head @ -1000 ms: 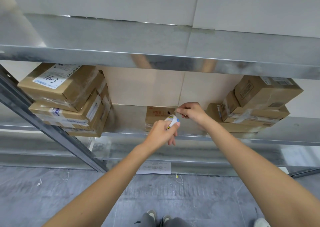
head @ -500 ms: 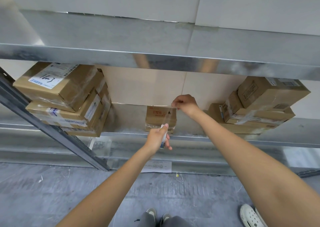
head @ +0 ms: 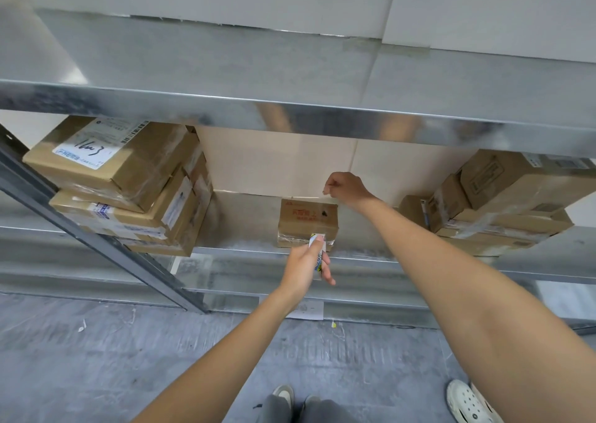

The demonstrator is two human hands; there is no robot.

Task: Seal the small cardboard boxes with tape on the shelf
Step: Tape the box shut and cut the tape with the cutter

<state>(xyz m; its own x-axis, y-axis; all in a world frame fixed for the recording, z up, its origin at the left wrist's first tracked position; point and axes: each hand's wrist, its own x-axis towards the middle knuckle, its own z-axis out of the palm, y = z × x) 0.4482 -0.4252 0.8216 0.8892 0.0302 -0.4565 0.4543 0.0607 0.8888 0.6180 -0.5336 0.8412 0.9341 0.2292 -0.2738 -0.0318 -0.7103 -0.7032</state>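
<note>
A small brown cardboard box (head: 301, 221) with red print stands alone on the metal shelf (head: 245, 229), near its front edge. My left hand (head: 304, 266) grips a white tape roll (head: 317, 251) with blue and yellow print against the box's front face. My right hand (head: 345, 188) is behind and above the box's far right corner, fingers curled and pinching the end of a clear tape strip that runs over the box top. The strip itself is barely visible.
A stack of taped cartons (head: 122, 183) with a white label fills the shelf's left side; another stack (head: 503, 200) sits at the right. A diagonal steel brace (head: 96, 238) crosses the lower left. An upper shelf (head: 290, 112) overhangs. A person's shoe (head: 467, 400) stands on the grey floor.
My left hand has pulled the tape roll down from the box top to its front face. My right hand has moved back to the box's far edge with the tape end.
</note>
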